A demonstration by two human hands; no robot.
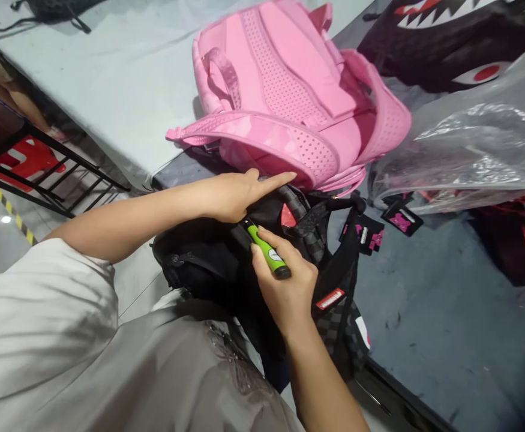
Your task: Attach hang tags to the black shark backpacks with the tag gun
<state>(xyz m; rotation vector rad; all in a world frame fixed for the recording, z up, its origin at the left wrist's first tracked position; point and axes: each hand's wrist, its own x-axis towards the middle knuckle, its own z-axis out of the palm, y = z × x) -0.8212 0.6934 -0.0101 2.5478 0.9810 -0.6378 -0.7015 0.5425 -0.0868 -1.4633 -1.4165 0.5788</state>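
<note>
A black backpack (208, 258) with dark checkered panels lies against my body at the table edge. My left hand (239, 195) grips its upper part, the index finger stretched out along the fabric and the other fingers curled and partly hidden. My right hand (287, 276) is closed round a green-handled tool (267, 249) with a black butt end and a white leaf-like mark. The tool's thin dark tip points at the fabric just below my left hand; I cannot tell whether it touches. A red patch (288, 216) shows on the backpack beside my hands.
A pink backpack (284, 78) lies straps up just beyond my hands. To the right are a clear plastic bag (464, 150), a black bag with shark teeth (424, 48) and black hang tags (370, 237) on the grey tabletop (446, 324). A black metal rack (59, 174) stands at left.
</note>
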